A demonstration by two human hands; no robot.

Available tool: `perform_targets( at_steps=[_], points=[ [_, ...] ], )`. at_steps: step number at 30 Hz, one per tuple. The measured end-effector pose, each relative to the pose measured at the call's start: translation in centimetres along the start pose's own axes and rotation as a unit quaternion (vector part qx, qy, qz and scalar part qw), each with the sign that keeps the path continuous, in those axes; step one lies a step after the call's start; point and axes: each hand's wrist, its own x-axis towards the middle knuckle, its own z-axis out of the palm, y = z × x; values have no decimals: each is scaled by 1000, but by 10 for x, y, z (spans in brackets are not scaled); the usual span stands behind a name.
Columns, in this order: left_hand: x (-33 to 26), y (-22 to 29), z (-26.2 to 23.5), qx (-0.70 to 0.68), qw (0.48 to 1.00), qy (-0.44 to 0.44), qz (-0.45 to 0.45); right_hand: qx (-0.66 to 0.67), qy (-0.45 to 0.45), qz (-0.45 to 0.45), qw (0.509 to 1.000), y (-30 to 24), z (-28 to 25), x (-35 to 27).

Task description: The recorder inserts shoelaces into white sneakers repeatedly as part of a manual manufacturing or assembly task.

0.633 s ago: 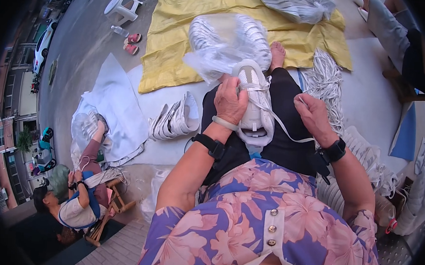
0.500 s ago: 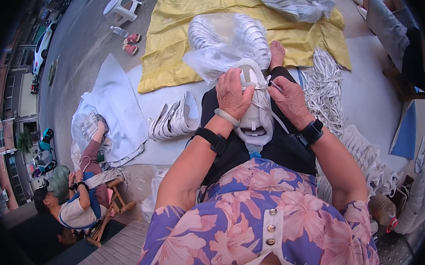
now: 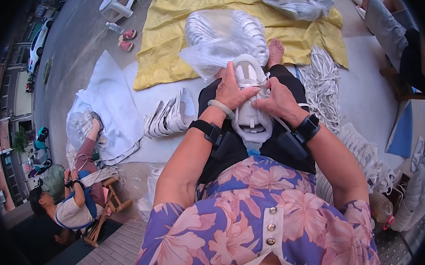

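A white shoe upper [image 3: 251,116] with a grey panel and mesh near its toe rests on my lap, toe pointing away from me. My left hand [image 3: 231,93] grips its left side, thumb laid across the lacing and forefinger raised along the edge. From the other side my right hand [image 3: 282,102] holds it, thumb on the lacing and forefinger bent near the toe end. White lace runs across the upper between my hands, and a loose length shows by my right wrist. The fingers under the upper are hidden.
A clear bag of nested white uppers [image 3: 227,32] lies ahead on a yellow sheet [image 3: 162,40]. Loose white laces [image 3: 319,81] are heaped to the right. More uppers [image 3: 172,114] stand at left. Another person [image 3: 77,204] sits at far left; someone's legs show at upper right.
My right hand has let the lace end drop from its pinch and moved down onto the lacing. My left thumb has spread across the upper. The view has shifted slightly.
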Motion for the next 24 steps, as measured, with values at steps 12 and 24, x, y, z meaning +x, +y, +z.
perform_targets(
  at_steps=[12, 24],
  points=[
    [3, -21, -1, -95, 994, -43, 46, -75, -69, -202, 974, 0, 22, -89],
    [0, 3, 0, -27, 1000, -5, 8, -16, 70, -127, 989, 5, -2, -10]
  ],
)
